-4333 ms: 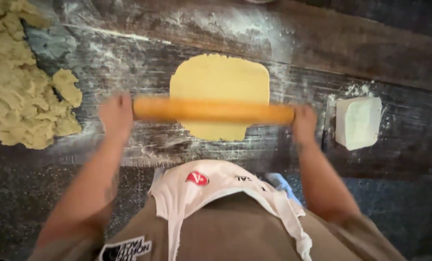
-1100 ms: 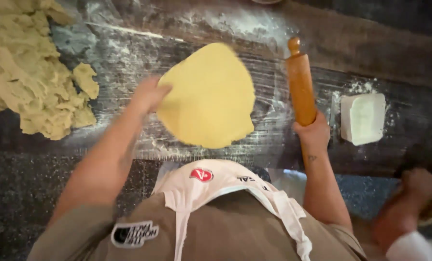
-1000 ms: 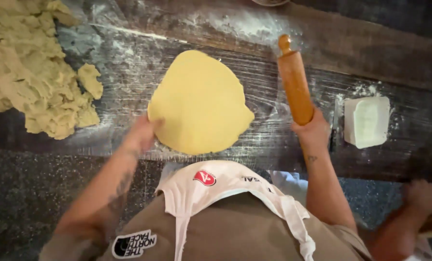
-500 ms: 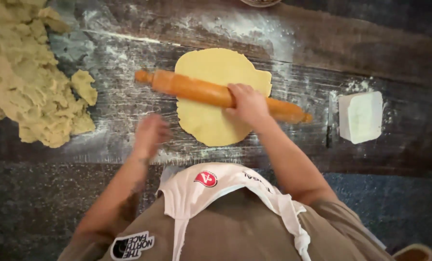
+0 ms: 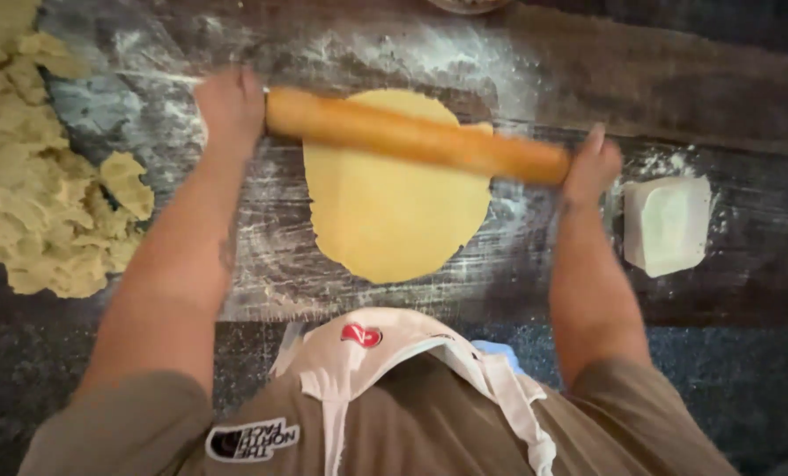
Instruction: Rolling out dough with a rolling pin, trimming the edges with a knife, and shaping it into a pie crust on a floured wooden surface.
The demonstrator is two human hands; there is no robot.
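The left hand is closed around one end of the rolling pin; the right hand cups the other end, fingers raised a little — its grip is blurred. The pin lies across the far part of the yellow dough sheet, tilted so its left end sits farther from the person. The sheet rests flat on the floured dark wooden table. Left of it, well apart, lies a crumbly dough heap — to the right, just beside the right hand, a white block.
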